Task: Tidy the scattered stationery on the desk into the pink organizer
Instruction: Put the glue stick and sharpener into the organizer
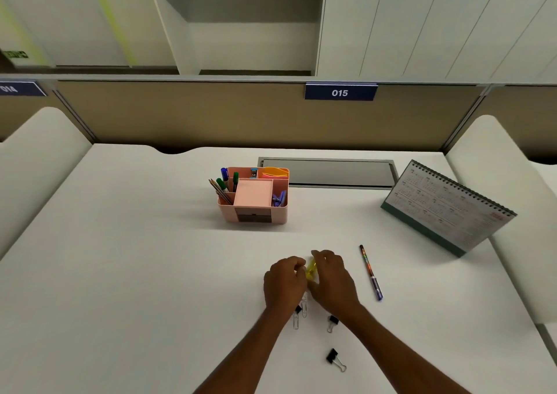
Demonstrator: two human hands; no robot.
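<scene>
- Pink organizer [256, 215] stands upright, pens [224, 182] inside.
- A yellow item [311, 268] is held between left hand [284, 282] and right hand [334, 282].
- Multicoloured pen [371, 273] and black binder clips [335, 357] lie loose.

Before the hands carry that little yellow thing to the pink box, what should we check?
1. Small yellow plastic thing held between left hand and right hand: ok.
2. What it is: cannot tell, blurred.
3. White desk bare up to pink plastic organizer: ok.
4. Free room in organizer: cannot tell.
5. Everything tidied: not ok; purple striped pen and black metal binder clips lie out.
</scene>
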